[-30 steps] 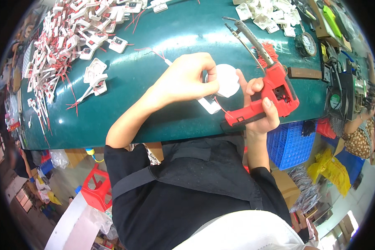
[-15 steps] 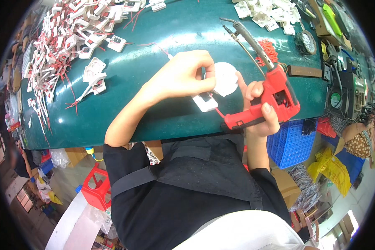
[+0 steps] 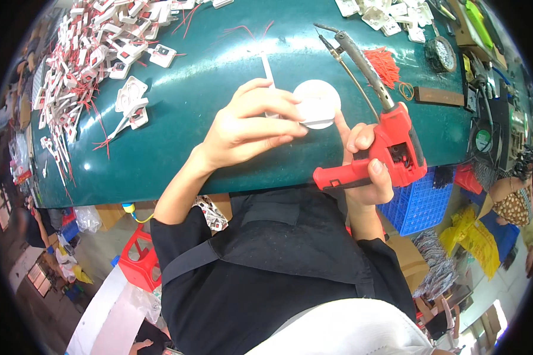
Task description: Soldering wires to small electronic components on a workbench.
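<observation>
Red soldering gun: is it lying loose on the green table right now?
No, the right hand grips the red soldering gun by its handle at the table's near edge.

Counts: 1 red soldering gun (image 3: 378, 155), 1 round white disc (image 3: 317, 103), 1 bundle of red wires (image 3: 383, 64), 1 roll of tape (image 3: 440, 54), 1 blue crate (image 3: 421, 204), 1 red stool (image 3: 141, 257). White parts w/ red leads (image 3: 83, 53) on desk (image 3: 207, 142) — too many to count; approx. dozens — far right too.
</observation>
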Available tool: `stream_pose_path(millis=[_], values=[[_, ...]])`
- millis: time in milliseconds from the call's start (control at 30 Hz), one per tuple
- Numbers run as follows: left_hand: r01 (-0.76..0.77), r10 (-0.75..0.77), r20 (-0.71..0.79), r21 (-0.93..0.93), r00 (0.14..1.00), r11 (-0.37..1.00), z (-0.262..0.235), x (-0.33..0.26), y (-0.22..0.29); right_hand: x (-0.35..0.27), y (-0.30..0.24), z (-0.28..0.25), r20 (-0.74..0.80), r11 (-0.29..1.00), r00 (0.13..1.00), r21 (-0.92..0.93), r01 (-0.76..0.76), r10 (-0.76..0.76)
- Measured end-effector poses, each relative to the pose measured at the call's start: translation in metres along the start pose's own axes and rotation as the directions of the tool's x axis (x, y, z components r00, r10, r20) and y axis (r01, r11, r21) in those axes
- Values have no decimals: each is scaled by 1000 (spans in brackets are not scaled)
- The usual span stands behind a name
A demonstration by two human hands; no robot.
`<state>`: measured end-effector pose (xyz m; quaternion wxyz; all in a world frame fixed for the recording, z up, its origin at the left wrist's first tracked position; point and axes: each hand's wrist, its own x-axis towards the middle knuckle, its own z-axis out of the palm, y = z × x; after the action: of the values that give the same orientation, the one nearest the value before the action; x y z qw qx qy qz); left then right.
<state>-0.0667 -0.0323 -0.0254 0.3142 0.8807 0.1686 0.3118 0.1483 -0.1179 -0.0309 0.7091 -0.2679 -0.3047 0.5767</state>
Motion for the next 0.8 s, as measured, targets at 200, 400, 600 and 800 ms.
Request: stream_pose_path(millis=[200,400,600,800], values=[[375,-344,-189,157,919,914,15,29,17,-6,4,4,-23,999,998,12,52,-52],[267,-205,-424,91,882,959,27,26,6,-5,2,0,-66,996,998,84,23,-18],[88,80,-375,409,924,908,29,18,11,-3,3,5,-33,996,997,56,65,-63],[327,-240,-384,178,891,928,31,29,17,-3,-2,6,-42,994,999,-109,14,-19]])
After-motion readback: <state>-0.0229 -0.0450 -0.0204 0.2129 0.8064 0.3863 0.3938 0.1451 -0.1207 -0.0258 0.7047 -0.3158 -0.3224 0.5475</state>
